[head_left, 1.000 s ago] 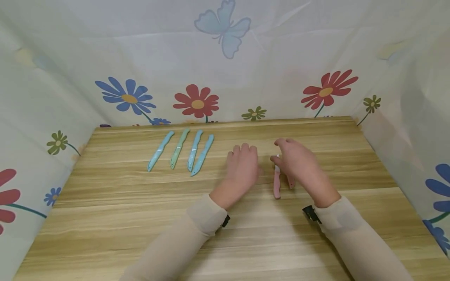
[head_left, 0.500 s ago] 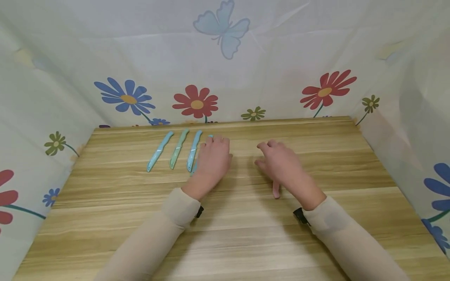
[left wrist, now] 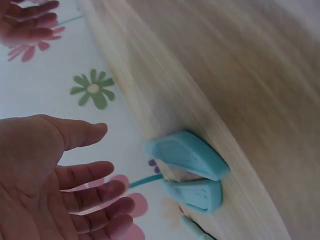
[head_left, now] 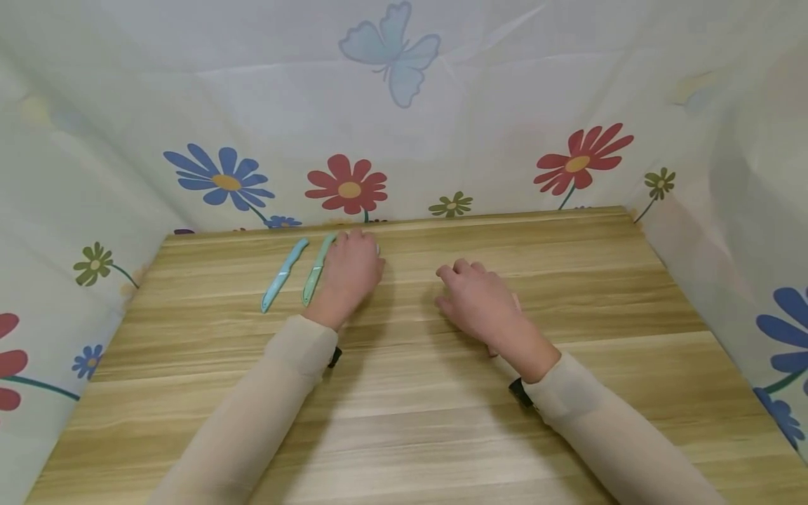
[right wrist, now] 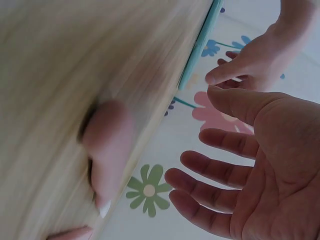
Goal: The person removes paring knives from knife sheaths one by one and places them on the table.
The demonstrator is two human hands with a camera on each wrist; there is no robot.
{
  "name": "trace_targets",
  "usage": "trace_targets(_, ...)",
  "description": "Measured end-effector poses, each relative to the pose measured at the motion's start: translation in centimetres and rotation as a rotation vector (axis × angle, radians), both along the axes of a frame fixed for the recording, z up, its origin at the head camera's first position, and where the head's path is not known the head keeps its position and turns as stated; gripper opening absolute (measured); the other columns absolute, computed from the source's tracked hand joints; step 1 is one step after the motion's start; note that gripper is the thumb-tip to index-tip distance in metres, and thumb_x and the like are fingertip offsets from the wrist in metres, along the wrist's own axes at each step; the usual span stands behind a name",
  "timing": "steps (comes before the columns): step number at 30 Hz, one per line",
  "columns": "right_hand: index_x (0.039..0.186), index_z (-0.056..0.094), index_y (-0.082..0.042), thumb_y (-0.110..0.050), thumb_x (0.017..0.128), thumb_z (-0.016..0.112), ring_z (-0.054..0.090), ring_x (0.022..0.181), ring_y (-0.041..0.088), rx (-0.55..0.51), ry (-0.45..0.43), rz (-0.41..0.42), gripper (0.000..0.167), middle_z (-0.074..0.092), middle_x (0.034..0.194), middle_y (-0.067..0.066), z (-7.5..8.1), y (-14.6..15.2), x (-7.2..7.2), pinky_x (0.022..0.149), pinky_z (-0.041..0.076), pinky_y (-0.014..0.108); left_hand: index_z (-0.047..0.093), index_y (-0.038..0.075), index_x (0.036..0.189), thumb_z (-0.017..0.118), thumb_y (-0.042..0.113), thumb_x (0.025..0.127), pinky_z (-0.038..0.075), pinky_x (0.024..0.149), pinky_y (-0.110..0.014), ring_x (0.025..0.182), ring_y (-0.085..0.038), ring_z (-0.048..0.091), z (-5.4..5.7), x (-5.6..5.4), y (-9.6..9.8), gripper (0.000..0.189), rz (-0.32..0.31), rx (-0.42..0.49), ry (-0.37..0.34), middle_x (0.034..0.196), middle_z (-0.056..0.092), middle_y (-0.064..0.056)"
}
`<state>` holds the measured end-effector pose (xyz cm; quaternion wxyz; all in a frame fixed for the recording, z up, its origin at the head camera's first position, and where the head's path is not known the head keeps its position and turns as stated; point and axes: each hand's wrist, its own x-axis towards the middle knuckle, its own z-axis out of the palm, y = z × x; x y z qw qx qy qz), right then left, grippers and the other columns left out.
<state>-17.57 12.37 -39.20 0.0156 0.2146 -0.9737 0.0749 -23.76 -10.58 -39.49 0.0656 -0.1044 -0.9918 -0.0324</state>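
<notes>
My left hand [head_left: 350, 270], fingers loosely spread, hovers over two sheathed blue knives; it hides most of them in the head view. In the left wrist view a blue knife [left wrist: 187, 155] and a second blue knife [left wrist: 197, 195] lie side by side below the palm. Left of that hand are a green knife [head_left: 313, 280] and another blue knife [head_left: 284, 275]. My right hand [head_left: 480, 301] is held relaxed above the table, largely covering a pink-handled knife [right wrist: 107, 145] and a pink sheath [right wrist: 70, 234]. Neither hand holds anything.
The wood-grain table [head_left: 404, 421] meets a white flowered curtain [head_left: 480, 126] at its back and sides. A dark strap piece [head_left: 520, 393] shows under the right sleeve [head_left: 606, 414].
My left hand has moved left, from the middle of the table to over the blue knives. My right hand has shifted left too, across the pink knife. The visible knives have stayed put.
</notes>
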Motion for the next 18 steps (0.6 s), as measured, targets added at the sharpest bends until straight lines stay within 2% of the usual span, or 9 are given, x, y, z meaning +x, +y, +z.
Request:
trace_targets(4,0.139,0.066,-0.008,-0.032,0.101,0.071,0.064,0.104,0.035,0.008,0.005,0.014,0.044,0.067,0.123,0.014,-0.2,-0.5,0.2,0.079,0.059,0.05,0.07,-0.003,0.107,0.069,0.025,0.102,0.057,0.086,-0.053,0.103,-0.041,0.06,-0.3,-0.9,-0.1,0.029,0.017,0.018,-0.036,0.109,0.065,-0.02)
trace_targets(8,0.141,0.064,-0.011,-0.034,0.101,0.071,0.064,0.107,0.034,0.021,-0.03,0.012,0.046,0.066,0.124,0.013,-0.2,-1.1,0.3,0.082,0.058,0.05,0.071,-0.004,0.101,0.061,0.022,0.104,0.056,0.086,-0.054,0.103,-0.041,0.059,-0.7,-1.9,0.1,0.028,0.047,0.034,-0.083,0.108,0.064,-0.02)
trace_targets(14,0.144,0.063,-0.013,-0.038,0.102,0.071,0.063,0.109,0.033,0.046,-0.059,0.017,0.049,0.065,0.125,0.011,-0.1,-1.7,0.4,0.083,0.058,0.049,0.073,-0.004,0.104,0.053,0.02,0.106,0.054,0.09,-0.055,0.104,-0.042,0.06,-1.1,-3.3,0.3,0.031,0.087,0.006,-0.163,0.113,0.065,-0.023)
trace_targets(18,0.142,0.064,-0.013,-0.039,0.101,0.073,0.063,0.107,0.031,0.051,-0.055,0.022,0.049,0.065,0.122,0.01,0.0,-2.0,0.4,0.081,0.058,0.048,0.074,-0.002,0.1,0.051,0.016,0.105,0.056,0.087,-0.054,0.098,-0.041,0.065,-1.2,-4.0,0.6,0.029,0.097,0.004,-0.18,0.109,0.069,-0.022)
